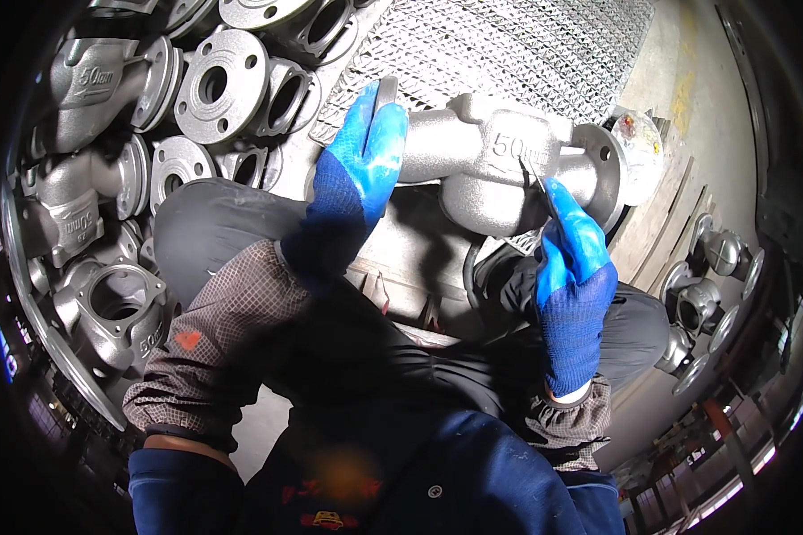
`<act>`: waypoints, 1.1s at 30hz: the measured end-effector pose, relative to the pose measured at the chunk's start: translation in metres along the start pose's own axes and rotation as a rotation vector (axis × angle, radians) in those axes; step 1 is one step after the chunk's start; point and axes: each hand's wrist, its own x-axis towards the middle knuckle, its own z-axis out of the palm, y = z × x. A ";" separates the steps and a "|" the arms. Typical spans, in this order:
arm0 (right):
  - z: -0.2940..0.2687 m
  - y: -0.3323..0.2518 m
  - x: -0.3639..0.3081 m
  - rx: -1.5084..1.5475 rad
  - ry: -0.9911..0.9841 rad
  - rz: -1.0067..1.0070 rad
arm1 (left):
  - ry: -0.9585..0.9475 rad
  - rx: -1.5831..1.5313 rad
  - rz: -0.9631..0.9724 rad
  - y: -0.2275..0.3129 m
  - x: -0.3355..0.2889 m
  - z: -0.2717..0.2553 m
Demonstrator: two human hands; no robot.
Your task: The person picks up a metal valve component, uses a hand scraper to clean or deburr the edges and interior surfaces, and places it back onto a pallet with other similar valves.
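Observation:
A grey cast metal valve body [500,147] with a round flange at each end lies across in front of me, raised markings facing up. My left hand [366,156], in a blue coated glove, is closed around its left flange [387,91]. At its right part, my right hand [571,232], gloved alike, has its fingers pinched together on a thin, dark, pointed tool [534,173]. The tool's tip is against or just above the casting's surface near the markings; I cannot tell which. Most of the tool is hidden by the fingers.
Many similar flanged castings [220,87] are heaped at the left. Behind the valve body is a metal mesh surface [495,53]. A whitish round container [638,156] stands beside the right flange. Smaller castings [698,303] lie at the far right by wooden slats [656,227].

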 end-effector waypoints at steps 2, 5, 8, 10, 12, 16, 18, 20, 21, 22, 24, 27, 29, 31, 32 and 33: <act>0.000 0.000 0.001 -0.004 0.007 0.001 | -0.006 0.004 -0.014 0.004 -0.001 0.001; 0.001 -0.001 0.002 -0.016 0.008 -0.019 | -0.030 0.000 0.003 0.003 -0.002 -0.001; 0.001 -0.003 0.002 -0.022 -0.005 0.007 | -0.066 0.116 0.093 -0.005 -0.002 -0.006; 0.000 -0.005 0.003 -0.051 -0.006 0.003 | -0.076 0.255 0.156 -0.005 -0.002 -0.006; 0.001 -0.005 0.003 -0.056 0.003 -0.008 | -0.059 0.199 0.132 -0.002 -0.001 -0.005; 0.002 -0.004 0.004 -0.096 0.020 -0.055 | -0.049 0.092 0.054 -0.003 -0.002 -0.004; 0.002 -0.003 0.004 -0.089 0.028 -0.058 | -0.061 0.118 0.086 -0.006 -0.001 -0.004; 0.003 -0.005 0.004 -0.077 0.032 -0.066 | -0.043 0.125 0.160 -0.016 0.001 -0.005; 0.003 -0.007 0.004 -0.077 0.020 -0.047 | -0.031 0.124 0.192 -0.018 0.001 -0.006; 0.002 -0.008 0.004 -0.081 0.011 -0.026 | -0.026 0.122 0.223 -0.018 0.002 -0.005; 0.002 -0.006 0.004 -0.086 0.020 -0.043 | -0.040 0.059 0.190 -0.013 0.002 -0.004; 0.003 -0.005 0.003 -0.097 0.023 -0.050 | -0.082 0.305 0.170 -0.003 -0.001 -0.005; 0.003 -0.006 0.002 -0.108 0.017 -0.039 | -0.090 0.467 0.243 -0.006 -0.001 -0.007; 0.004 -0.006 0.001 -0.107 0.011 -0.035 | -0.085 0.540 0.318 -0.013 0.000 -0.008; 0.003 -0.007 0.001 -0.107 0.010 -0.035 | -0.087 0.465 0.323 -0.016 0.001 -0.008; 0.003 -0.007 0.001 -0.109 0.004 -0.034 | -0.087 0.428 0.326 -0.016 0.001 -0.008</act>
